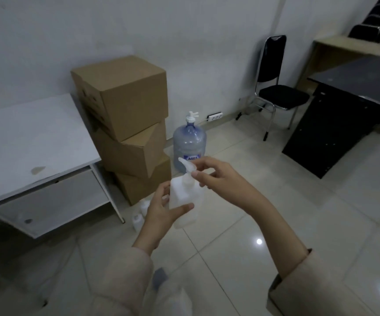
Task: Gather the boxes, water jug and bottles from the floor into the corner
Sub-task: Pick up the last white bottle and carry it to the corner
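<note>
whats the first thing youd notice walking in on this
Centre frame, the left hand grips a translucent white plastic pump bottle while the right hand pinches its nozzle. Behind them, three brown cardboard boxes lean in a crooked stack by the wall, a blue water jug beside it.

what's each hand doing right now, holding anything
Left hand: grips the body of the white pump bottle.
Right hand: fingers pinch the bottle's pump head.

Three cardboard boxes [125, 124] stacked against wall, right of tabletop [31, 142]. Water jug [189, 144] just right of stack. Two small bottles [141, 213] on floor before bottom box. Chair [275, 87] and desk [353, 106] far right.
</note>
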